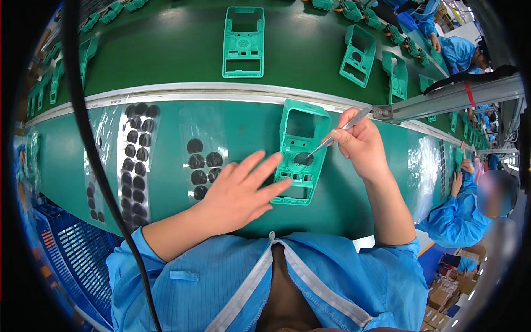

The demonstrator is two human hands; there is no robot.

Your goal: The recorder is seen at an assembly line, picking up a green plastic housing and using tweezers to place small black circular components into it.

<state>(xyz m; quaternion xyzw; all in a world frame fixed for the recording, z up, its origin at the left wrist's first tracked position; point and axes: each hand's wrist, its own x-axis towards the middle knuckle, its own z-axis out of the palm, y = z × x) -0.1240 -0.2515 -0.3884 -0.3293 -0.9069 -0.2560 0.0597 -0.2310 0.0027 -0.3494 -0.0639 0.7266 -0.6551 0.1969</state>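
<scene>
A teal-green plastic housing (285,145) lies on the green bench in front of me, its large window at the far end. Over its speaker grille sits a round black disc (303,159). My right hand (359,145) pinches metal tweezers (344,126), whose tip touches the disc. My left hand (243,188) is spread, palm down, with fingertips against the housing's left edge. To the left of that hand is a clear film sheet (202,124) bearing several round black discs (194,145).
A longer strip of black discs (133,136) lies farther left. Beyond a metal rail (182,91), more teal housings (243,44) rest on the dark green conveyor (166,50). A blue crate (77,260) stands at lower left. Co-workers in blue (459,216) sit at right. A black cable (83,110) hangs in front.
</scene>
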